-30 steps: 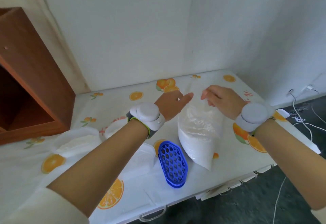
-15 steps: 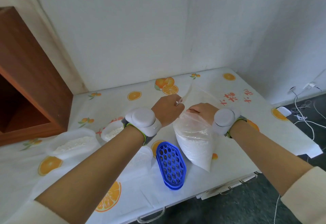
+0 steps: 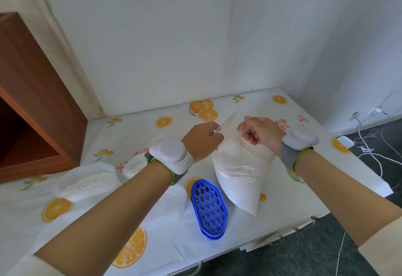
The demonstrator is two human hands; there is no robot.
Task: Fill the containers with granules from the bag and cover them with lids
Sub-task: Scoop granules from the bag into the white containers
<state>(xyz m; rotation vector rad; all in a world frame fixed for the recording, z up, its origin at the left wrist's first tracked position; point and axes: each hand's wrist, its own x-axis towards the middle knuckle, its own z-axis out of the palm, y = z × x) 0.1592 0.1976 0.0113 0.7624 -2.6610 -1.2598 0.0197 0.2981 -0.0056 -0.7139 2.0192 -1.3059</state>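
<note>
Moved since half a second ago: right hand [image 3: 260,133] drawn rightward away from the left hand [image 3: 202,140], so the bag mouth between them now gapes wider.

Items, left to right:

- Brown wooden open-fronted cabinet [image 3: 32,101], standing at the far left end of the worktop [image 3: 304,188], which is covered with a white cloth printed with oranges.
- Large translucent white plastic tub [image 3: 87,180], uncovered, holding white granules; near the cabinet's front corner.
- Small round white plastic pot [image 3: 133,167], uncovered, with granules inside; just behind the left wrist.
- Translucent white tub with a gridded top [image 3: 174,201], partly hidden by the left forearm; contents cannot be told.
- Left hand, white device strapped at the wrist: fingers curled, pinching the left edge of the bag mouth.
- Blue oval plastic lid with honeycomb holes [image 3: 210,208], lying flat near the front edge, just beside the bag's lower corner.
- Clear plastic bag of white granules [image 3: 239,175], resting on the worktop at centre, its top held up by both hands.
- Right hand, same kind of wrist device: thumb and fingers pinching the right edge of the bag mouth.
- White cables [image 3: 369,151] on the dark floor at far right.
</note>
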